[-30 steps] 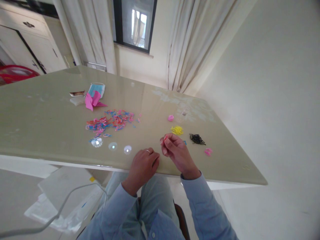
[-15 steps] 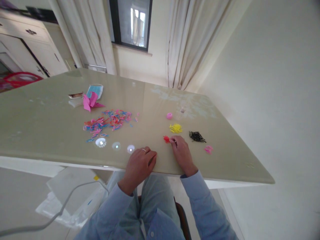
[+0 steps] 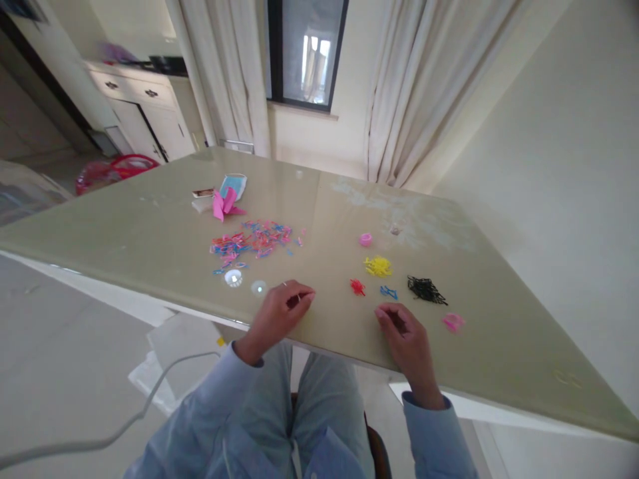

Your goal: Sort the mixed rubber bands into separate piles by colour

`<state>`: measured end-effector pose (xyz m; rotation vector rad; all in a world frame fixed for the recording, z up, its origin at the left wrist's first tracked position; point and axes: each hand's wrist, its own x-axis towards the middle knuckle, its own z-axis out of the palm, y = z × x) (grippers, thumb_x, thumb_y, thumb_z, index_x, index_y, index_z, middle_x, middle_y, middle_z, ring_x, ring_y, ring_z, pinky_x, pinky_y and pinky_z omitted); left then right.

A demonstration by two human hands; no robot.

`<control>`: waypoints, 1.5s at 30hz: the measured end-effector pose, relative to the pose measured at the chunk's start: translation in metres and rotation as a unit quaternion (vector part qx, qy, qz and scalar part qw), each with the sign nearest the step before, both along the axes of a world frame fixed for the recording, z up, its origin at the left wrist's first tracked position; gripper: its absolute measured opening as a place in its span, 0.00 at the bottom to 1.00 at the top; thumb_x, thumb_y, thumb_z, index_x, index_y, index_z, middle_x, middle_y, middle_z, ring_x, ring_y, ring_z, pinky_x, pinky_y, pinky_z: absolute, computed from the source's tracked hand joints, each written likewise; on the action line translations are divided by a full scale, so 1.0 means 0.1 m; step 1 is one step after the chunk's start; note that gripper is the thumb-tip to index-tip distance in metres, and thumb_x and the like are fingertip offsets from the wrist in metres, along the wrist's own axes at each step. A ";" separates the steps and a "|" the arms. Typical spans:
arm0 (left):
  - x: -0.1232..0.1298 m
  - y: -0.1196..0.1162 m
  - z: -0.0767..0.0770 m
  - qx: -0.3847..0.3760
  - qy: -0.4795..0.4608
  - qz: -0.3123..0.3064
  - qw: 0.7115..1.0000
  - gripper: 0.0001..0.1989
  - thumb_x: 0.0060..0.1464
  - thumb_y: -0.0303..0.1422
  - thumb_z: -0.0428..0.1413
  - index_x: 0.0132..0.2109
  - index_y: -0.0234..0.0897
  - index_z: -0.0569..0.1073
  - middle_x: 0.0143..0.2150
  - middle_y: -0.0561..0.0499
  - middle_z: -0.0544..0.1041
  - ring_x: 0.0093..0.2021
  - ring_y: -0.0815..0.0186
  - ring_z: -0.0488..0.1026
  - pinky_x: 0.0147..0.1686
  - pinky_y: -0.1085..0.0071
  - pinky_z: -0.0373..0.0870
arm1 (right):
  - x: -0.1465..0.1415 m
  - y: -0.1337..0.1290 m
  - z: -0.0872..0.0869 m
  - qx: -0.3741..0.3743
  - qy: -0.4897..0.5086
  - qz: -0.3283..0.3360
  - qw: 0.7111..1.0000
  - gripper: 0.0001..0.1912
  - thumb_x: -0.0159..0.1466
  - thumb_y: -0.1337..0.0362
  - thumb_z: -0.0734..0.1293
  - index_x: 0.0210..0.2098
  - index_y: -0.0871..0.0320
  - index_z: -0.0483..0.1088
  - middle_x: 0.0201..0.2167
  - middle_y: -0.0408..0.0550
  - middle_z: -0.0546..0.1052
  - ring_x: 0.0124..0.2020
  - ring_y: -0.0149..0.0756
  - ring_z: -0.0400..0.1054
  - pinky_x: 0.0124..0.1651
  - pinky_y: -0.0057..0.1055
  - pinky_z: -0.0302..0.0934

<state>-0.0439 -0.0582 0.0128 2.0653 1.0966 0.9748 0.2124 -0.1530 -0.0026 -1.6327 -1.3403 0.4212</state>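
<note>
My left hand (image 3: 280, 311) rests at the table's near edge, fingers curled and thumb tip against the forefinger; anything in that pinch is too small to see. Curled in a similar pinch, my right hand (image 3: 407, 336) is over the table just in front of a small blue pile (image 3: 388, 292), its contents hidden. Around it lie little loop-like pieces sorted by colour: a red pile (image 3: 357, 287), a yellow pile (image 3: 378, 266), a black pile (image 3: 426, 290) and a pink pile (image 3: 453, 322). Left of centre spreads a mixed heap (image 3: 249, 241) of pink, red and blue pieces.
Farther back on the glossy table (image 3: 319, 213) are a pink ring-shaped item (image 3: 365, 239), a folded pink paper piece (image 3: 227, 205) and a blue face mask (image 3: 233, 185). A grey cable (image 3: 124, 426) runs below on the left. A wall (image 3: 574, 199) stands on the right.
My right hand has drawn back from the red pile towards me and the right, uncovering the blue pile. My left hand has stayed near the table edge. The view has turned left.
</note>
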 end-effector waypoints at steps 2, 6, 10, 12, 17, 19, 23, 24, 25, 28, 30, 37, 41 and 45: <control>-0.20 0.17 0.07 0.030 0.030 0.068 0.997 0.11 0.59 0.35 0.53 0.38 0.36 0.79 0.32 0.50 0.79 0.29 0.68 0.71 0.32 0.72 0.67 | 0.01 0.00 -0.02 -0.005 0.000 -0.002 1.000 0.14 0.63 0.53 0.66 0.34 0.57 0.73 0.28 0.47 0.77 0.29 0.37 0.70 0.33 0.31 0.64; -0.60 0.53 0.18 0.040 0.133 0.179 0.974 0.14 0.56 0.35 0.53 0.43 0.34 0.80 0.35 0.46 0.80 0.30 0.64 0.73 0.37 0.67 0.70 | 0.00 0.03 -0.02 -0.011 -0.017 0.001 1.000 0.14 0.63 0.52 0.66 0.33 0.57 0.74 0.28 0.47 0.77 0.28 0.37 0.70 0.34 0.31 0.64; -0.79 0.78 0.21 0.040 0.242 0.208 0.947 0.16 0.56 0.37 0.53 0.46 0.37 0.81 0.41 0.45 0.81 0.41 0.57 0.76 0.45 0.63 0.71 | -0.02 0.03 0.01 -0.010 -0.029 0.002 1.000 0.15 0.62 0.51 0.65 0.32 0.56 0.74 0.28 0.48 0.77 0.29 0.37 0.71 0.34 0.32 0.65; -0.79 0.84 0.20 0.034 0.290 0.200 0.935 0.16 0.56 0.37 0.53 0.47 0.39 0.81 0.44 0.43 0.81 0.45 0.54 0.76 0.47 0.61 0.71 | -0.02 0.02 0.01 -0.010 -0.036 0.003 0.999 0.15 0.62 0.51 0.66 0.32 0.56 0.74 0.28 0.48 0.78 0.28 0.38 0.71 0.34 0.32 0.65; -0.68 0.89 0.19 0.009 0.361 0.204 0.910 0.16 0.57 0.33 0.50 0.46 0.37 0.81 0.48 0.39 0.79 0.49 0.52 0.75 0.49 0.59 0.70 | -0.01 0.01 0.00 -0.010 -0.042 0.004 0.999 0.15 0.63 0.51 0.65 0.32 0.56 0.74 0.29 0.48 0.78 0.29 0.38 0.71 0.34 0.32 0.65; -0.65 0.90 0.18 -0.007 0.372 0.208 0.904 0.16 0.58 0.31 0.48 0.42 0.36 0.81 0.46 0.39 0.80 0.48 0.52 0.76 0.46 0.60 0.71 | -0.01 0.01 0.00 -0.010 -0.043 0.004 0.999 0.15 0.63 0.51 0.65 0.32 0.56 0.74 0.28 0.48 0.78 0.29 0.38 0.71 0.34 0.32 0.65; -0.65 0.93 0.17 -0.009 0.360 0.222 0.906 0.16 0.60 0.31 0.47 0.39 0.35 0.80 0.44 0.38 0.79 0.46 0.52 0.76 0.43 0.60 0.70 | -0.02 0.02 0.01 -0.008 -0.047 0.009 0.999 0.15 0.63 0.52 0.65 0.32 0.56 0.74 0.28 0.48 0.78 0.28 0.38 0.71 0.34 0.32 0.65; -0.65 0.92 0.18 -0.007 0.347 0.230 0.909 0.15 0.59 0.30 0.47 0.39 0.35 0.80 0.43 0.38 0.79 0.46 0.52 0.75 0.43 0.60 0.70 | -0.02 0.02 0.01 -0.008 -0.045 0.009 0.999 0.15 0.63 0.52 0.65 0.32 0.56 0.74 0.28 0.48 0.78 0.29 0.38 0.71 0.34 0.32 0.65; -0.66 0.90 0.20 -0.003 0.326 0.237 0.915 0.14 0.59 0.30 0.48 0.38 0.35 0.79 0.43 0.38 0.79 0.45 0.52 0.75 0.44 0.60 0.69 | -0.02 0.02 0.01 -0.008 -0.042 0.009 0.999 0.14 0.63 0.52 0.65 0.32 0.56 0.74 0.28 0.48 0.78 0.29 0.38 0.72 0.34 0.31 0.65; -0.67 0.70 0.34 0.018 0.168 0.228 0.959 0.10 0.58 0.33 0.52 0.35 0.36 0.78 0.37 0.43 0.77 0.40 0.57 0.73 0.42 0.63 0.68 | -0.01 0.02 -0.01 -0.007 -0.041 0.011 0.999 0.14 0.63 0.52 0.65 0.32 0.56 0.73 0.28 0.47 0.77 0.28 0.37 0.71 0.33 0.31 0.65; -0.64 0.45 0.49 -0.014 -0.024 0.186 0.982 0.09 0.57 0.37 0.56 0.33 0.37 0.77 0.30 0.50 0.74 0.33 0.64 0.69 0.36 0.68 0.66 | -0.01 0.02 -0.02 -0.005 -0.050 0.013 0.999 0.13 0.64 0.53 0.65 0.33 0.56 0.73 0.28 0.47 0.77 0.28 0.36 0.71 0.33 0.30 0.65; -0.24 -0.32 0.85 -0.393 -0.455 -0.110 0.792 0.12 0.52 0.37 0.65 0.31 0.34 0.72 0.31 0.54 0.68 0.25 0.76 0.59 0.26 0.76 0.59 | -0.03 0.01 0.00 0.007 -0.070 0.011 0.997 0.12 0.64 0.55 0.65 0.33 0.57 0.74 0.28 0.46 0.77 0.28 0.35 0.70 0.34 0.30 0.64; 0.03 -0.37 0.81 -0.450 -0.494 -0.142 0.730 0.11 0.53 0.35 0.65 0.32 0.33 0.72 0.32 0.55 0.67 0.25 0.77 0.59 0.26 0.77 0.59 | -0.06 0.00 0.03 0.013 -0.062 0.017 0.998 0.10 0.64 0.58 0.65 0.33 0.57 0.73 0.28 0.45 0.77 0.29 0.34 0.70 0.34 0.29 0.64; 0.22 -0.39 0.82 -0.467 -0.504 -0.175 0.705 0.11 0.52 0.35 0.65 0.33 0.33 0.72 0.32 0.55 0.67 0.25 0.78 0.58 0.26 0.78 0.60 | -0.08 0.01 0.04 0.022 -0.059 0.017 0.998 0.08 0.65 0.60 0.65 0.33 0.57 0.73 0.28 0.45 0.76 0.29 0.33 0.69 0.34 0.28 0.63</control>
